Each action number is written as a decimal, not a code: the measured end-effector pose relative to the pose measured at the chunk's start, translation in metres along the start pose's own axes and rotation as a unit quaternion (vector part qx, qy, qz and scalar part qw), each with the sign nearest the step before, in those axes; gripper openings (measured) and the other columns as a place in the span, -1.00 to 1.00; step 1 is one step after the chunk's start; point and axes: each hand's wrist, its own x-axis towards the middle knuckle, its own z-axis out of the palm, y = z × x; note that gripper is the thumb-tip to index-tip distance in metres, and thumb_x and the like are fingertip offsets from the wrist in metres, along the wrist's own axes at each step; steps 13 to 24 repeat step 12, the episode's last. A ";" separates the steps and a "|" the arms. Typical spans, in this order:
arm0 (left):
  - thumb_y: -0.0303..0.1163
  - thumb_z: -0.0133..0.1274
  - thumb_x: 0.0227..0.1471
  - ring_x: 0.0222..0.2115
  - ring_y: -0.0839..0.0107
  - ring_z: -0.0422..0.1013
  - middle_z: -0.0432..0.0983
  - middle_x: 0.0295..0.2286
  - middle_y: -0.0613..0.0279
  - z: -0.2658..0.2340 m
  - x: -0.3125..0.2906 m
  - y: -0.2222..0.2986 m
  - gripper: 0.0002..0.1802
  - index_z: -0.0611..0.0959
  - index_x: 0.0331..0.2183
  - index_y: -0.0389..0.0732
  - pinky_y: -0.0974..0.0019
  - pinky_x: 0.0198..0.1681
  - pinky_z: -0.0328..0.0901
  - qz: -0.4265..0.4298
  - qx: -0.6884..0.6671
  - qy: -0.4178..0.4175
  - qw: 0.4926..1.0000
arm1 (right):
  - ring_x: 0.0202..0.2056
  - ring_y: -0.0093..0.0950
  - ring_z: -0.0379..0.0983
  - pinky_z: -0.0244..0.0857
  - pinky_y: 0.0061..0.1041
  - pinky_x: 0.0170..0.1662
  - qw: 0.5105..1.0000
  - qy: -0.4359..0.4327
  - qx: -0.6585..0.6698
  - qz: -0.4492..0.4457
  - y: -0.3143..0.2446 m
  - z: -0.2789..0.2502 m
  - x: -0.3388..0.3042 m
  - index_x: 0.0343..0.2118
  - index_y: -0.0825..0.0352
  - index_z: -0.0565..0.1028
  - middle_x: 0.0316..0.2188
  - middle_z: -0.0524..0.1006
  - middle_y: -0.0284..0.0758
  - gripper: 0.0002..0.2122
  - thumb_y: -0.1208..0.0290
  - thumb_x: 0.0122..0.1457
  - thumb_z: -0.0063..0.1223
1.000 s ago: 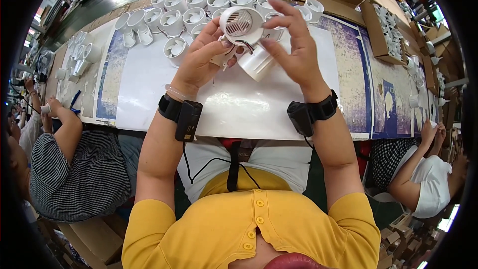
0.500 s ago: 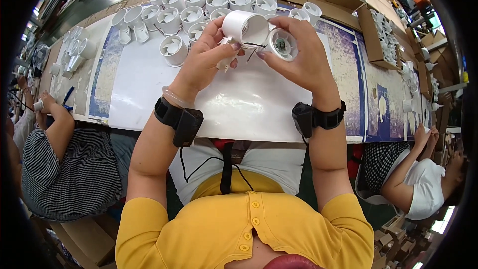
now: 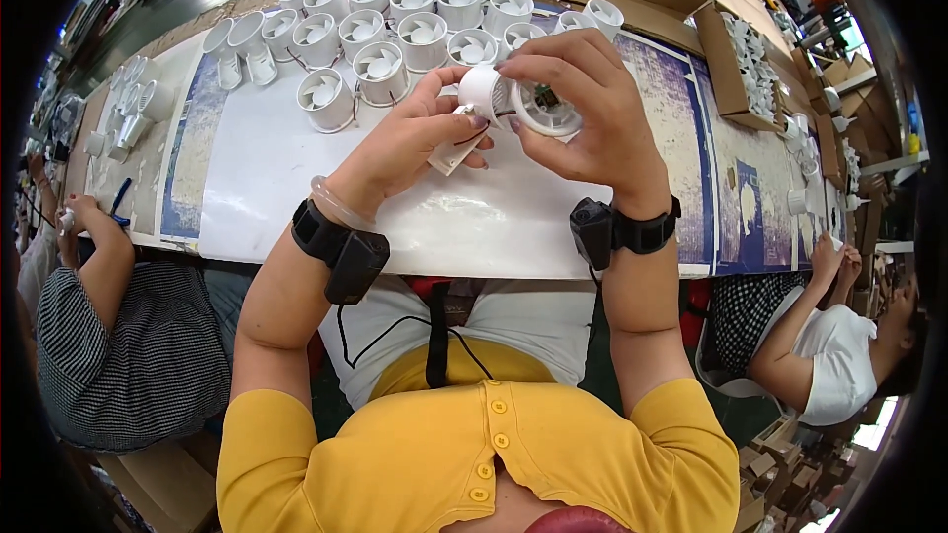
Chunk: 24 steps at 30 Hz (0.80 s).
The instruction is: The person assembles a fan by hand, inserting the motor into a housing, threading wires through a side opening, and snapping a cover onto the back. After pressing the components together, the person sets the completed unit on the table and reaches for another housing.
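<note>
Over the white work surface [image 3: 326, 197], my left hand [image 3: 410, 138] is closed around a white plastic fan housing [image 3: 480, 91], whose flat stem points down toward me. My right hand [image 3: 607, 118] grips a round white cap [image 3: 541, 126] by its rim. A small green circuit board shows inside the cap. The two parts are close together, with thin dark wires at the gap between them. My fingers hide much of both, so I cannot tell whether they touch.
Beyond my hands stand several white cylinders with fan blades [image 3: 380, 61]. An open cardboard box [image 3: 736, 74] of white parts is at the right. Blue-handled pliers [image 3: 121, 202] lie at the left, near a co-worker's hand [image 3: 81, 205]. Another person [image 3: 834, 336] sits at the right.
The housing has turned in my left hand, so its open mouth no longer faces me. My right hand has tilted the cap and rolled its fingers over the top. The whole view has shifted slightly.
</note>
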 end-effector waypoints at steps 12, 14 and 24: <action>-0.44 0.00 0.04 -0.21 0.33 0.41 0.38 -0.14 0.04 -0.010 -0.023 -0.017 -0.39 0.14 0.09 -0.27 0.36 -0.04 0.27 0.034 0.223 0.033 0.974 | -0.09 -0.38 0.37 0.24 -0.47 -0.02 0.978 -0.081 0.184 0.058 0.012 0.030 -0.007 -0.14 0.24 0.50 -0.13 0.46 -0.26 -0.64 0.45 -0.10 0.13; -0.44 0.00 0.04 -0.21 0.33 0.41 0.38 -0.14 0.04 -0.010 -0.023 -0.017 -0.39 0.14 0.09 -0.27 0.36 -0.04 0.27 0.034 0.223 0.033 0.974 | -0.09 -0.38 0.37 0.24 -0.47 -0.02 0.978 -0.081 0.184 0.058 0.012 0.030 -0.007 -0.14 0.24 0.50 -0.13 0.46 -0.26 -0.64 0.45 -0.10 0.13; -0.44 0.00 0.04 -0.21 0.33 0.41 0.38 -0.14 0.04 -0.010 -0.023 -0.017 -0.39 0.14 0.09 -0.27 0.36 -0.04 0.27 0.034 0.223 0.033 0.974 | -0.09 -0.38 0.37 0.24 -0.47 -0.02 0.978 -0.081 0.184 0.058 0.012 0.030 -0.007 -0.14 0.24 0.50 -0.13 0.46 -0.26 -0.64 0.45 -0.10 0.13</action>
